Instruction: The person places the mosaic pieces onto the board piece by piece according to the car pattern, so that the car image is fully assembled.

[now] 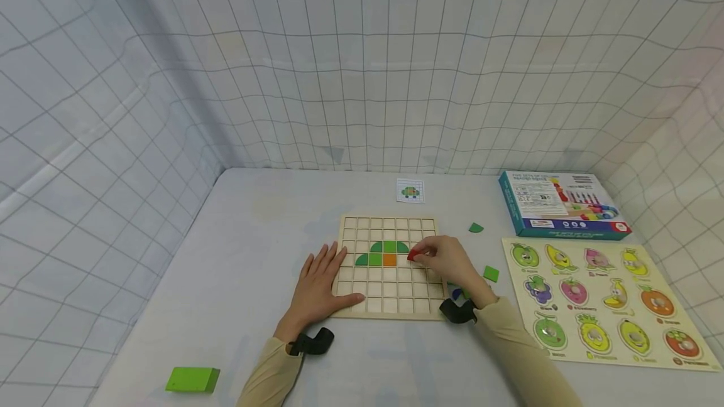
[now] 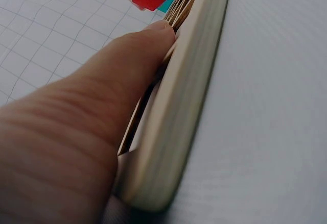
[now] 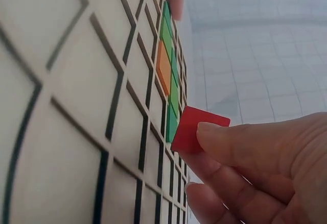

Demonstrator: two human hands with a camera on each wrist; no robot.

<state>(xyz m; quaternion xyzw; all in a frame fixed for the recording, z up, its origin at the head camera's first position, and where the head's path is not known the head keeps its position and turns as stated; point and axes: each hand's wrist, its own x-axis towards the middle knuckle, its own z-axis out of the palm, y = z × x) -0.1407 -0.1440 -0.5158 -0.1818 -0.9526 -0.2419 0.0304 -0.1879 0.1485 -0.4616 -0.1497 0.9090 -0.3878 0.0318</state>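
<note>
A wooden grid board (image 1: pixel 390 291) lies flat in the head view, with green tiles (image 1: pixel 375 260) and an orange square tile (image 1: pixel 389 260) grouped in its cells. Some of the green tiles have a rounded edge. My left hand (image 1: pixel 319 287) rests at the board's left side, fingers spread, with the thumb along the near left corner. Between thumb and fingers, my right hand (image 1: pixel 447 259) pinches a red square tile (image 3: pixel 189 127). That tile is over the board, just right of the coloured group; the right wrist view shows it tilted.
Right of the board lie a green quarter-round tile (image 1: pixel 476 228), a green square tile (image 1: pixel 491 274) and a blue piece (image 1: pixel 457 293) partly hidden by the right wrist. Farther right are a fruit puzzle board (image 1: pixel 574 331) and a box (image 1: pixel 560 203). A pattern card (image 1: pixel 410 191) lies behind; a green block (image 1: pixel 192 380) sits front left.
</note>
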